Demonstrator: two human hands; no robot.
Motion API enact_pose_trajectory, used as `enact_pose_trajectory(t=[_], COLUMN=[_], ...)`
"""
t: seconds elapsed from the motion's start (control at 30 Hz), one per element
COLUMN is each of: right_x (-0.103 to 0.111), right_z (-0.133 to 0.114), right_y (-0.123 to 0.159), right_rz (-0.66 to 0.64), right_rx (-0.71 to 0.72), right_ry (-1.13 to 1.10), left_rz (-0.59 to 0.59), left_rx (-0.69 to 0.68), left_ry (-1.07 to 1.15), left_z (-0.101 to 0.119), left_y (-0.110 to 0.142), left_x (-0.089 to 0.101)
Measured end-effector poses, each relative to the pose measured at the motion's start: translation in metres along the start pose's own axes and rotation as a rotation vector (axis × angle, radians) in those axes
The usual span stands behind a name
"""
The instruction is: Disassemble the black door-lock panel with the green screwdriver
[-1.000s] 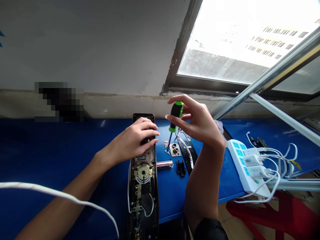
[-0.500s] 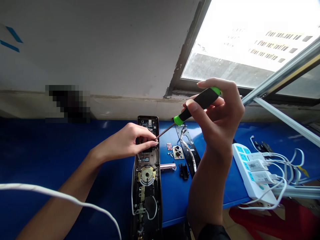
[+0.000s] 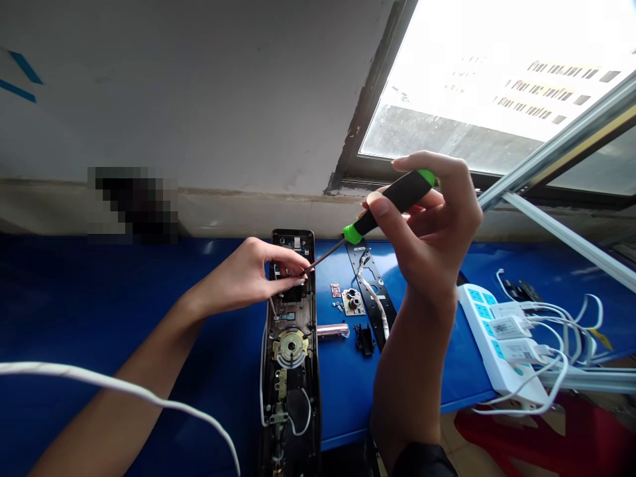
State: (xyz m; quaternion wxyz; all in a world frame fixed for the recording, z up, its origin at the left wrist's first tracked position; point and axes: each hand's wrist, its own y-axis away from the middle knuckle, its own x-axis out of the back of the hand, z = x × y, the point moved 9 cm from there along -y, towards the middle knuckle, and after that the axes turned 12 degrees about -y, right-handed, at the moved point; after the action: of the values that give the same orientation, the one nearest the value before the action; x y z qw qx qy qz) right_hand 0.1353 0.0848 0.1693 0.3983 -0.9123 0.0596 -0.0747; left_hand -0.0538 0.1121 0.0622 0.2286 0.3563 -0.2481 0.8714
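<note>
My right hand [image 3: 437,218] grips a screwdriver [image 3: 392,202] by its black and green handle, thumb along the side and index finger curled over the end. Its thin shaft slants down to the left. At the tip, my left hand [image 3: 263,268] pinches round the shaft with thumb and index finger. Whether a screw sits there is too small to tell. Both hands are over the upper part of a long, dark, open housing [image 3: 293,318] that looks like an electronic door lock, with circuit boards and a round brass-coloured mechanism [image 3: 291,348]. My left fingers hide part of its inside.
Right of the housing on the blue table [image 3: 342,397] lie a black plate [image 3: 355,255] with a wrapped cable, a small square board [image 3: 353,302], small screws and a black bracket [image 3: 365,340]. A white power strip [image 3: 484,318] with chargers stands farther right. A white cable [image 3: 124,391] crosses my left forearm.
My left fingertips and the screwdriver tip have shifted slightly left and up over the housing. Both hands keep their grip; the whole view has shifted a little.
</note>
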Motion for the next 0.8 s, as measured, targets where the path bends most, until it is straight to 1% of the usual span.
enact_pose_trajectory(t=[0.1, 0.23, 0.4, 0.47, 0.7, 0.8], right_x=[0.003, 0.003, -0.002, -0.003, -0.004, -0.011], right_z=[0.005, 0.009, 0.006, 0.007, 0.018, 0.023], right_y=[0.000, -0.001, -0.001, -0.001, -0.002, -0.001], right_rz=[-0.019, -0.030, -0.058, -0.069, -0.105, -0.172], right_rx=[0.064, 0.084, 0.133, 0.149, 0.130, 0.071], right_ry=[-0.036, -0.032, -0.058, -0.045, 0.033, -0.009], left_rz=[0.015, 0.029, -0.037, -0.045, -0.004, 0.005], left_rx=[0.038, 0.032, 0.005, -0.010, -0.010, 0.001], left_ry=[0.030, 0.028, 0.051, 0.050, 0.000, -0.029], left_z=[-0.002, -0.002, -0.001, 0.001, -0.002, -0.005], left_y=[0.000, 0.000, -0.001, -0.001, -0.001, -0.001], left_x=[0.001, 0.002, -0.002, -0.003, -0.004, -0.006])
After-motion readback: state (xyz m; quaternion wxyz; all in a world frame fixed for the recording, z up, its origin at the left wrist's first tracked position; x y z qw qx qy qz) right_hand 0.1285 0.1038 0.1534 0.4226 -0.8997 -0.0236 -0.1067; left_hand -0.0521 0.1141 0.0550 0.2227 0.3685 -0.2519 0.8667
